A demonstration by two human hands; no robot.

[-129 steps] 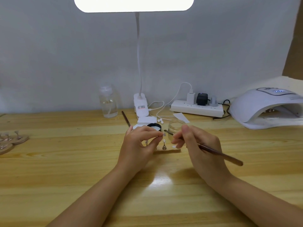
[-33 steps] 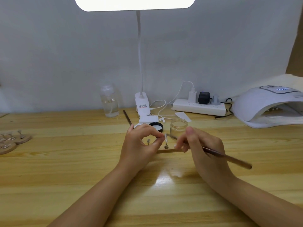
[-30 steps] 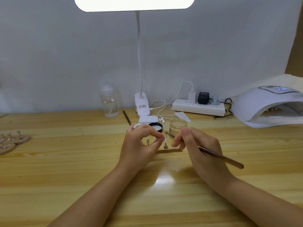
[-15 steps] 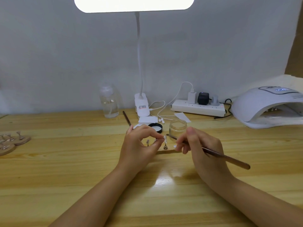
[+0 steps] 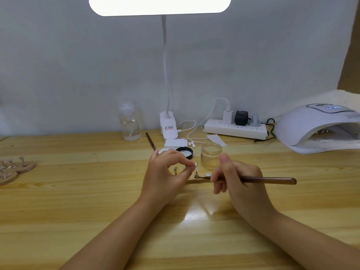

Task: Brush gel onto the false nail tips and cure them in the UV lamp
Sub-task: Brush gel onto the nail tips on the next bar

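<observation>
Pale wall behind; wooden bench (image 5: 58, 211) under a bright desk lamp (image 5: 159, 5). UV lamp (image 5: 319, 129) sits far right, mouth open toward the work. Open gel jar (image 5: 211, 155) stands just beyond the hands. Right hand (image 5: 239, 180) grips the brush (image 5: 272, 180); left hand (image 5: 165, 172) pinches a nail tip (image 5: 196, 165) on its stand. Brushing step appears underway. Next move likely needs a light, steady stroke on the tip.

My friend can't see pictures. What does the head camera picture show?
Over a wooden table, a person's left hand pinches a small white false nail tip on a metal stand, while the right hand holds a thin brown brush beside it. An open glass jar and a white domed UV lamp sit behind.
</observation>
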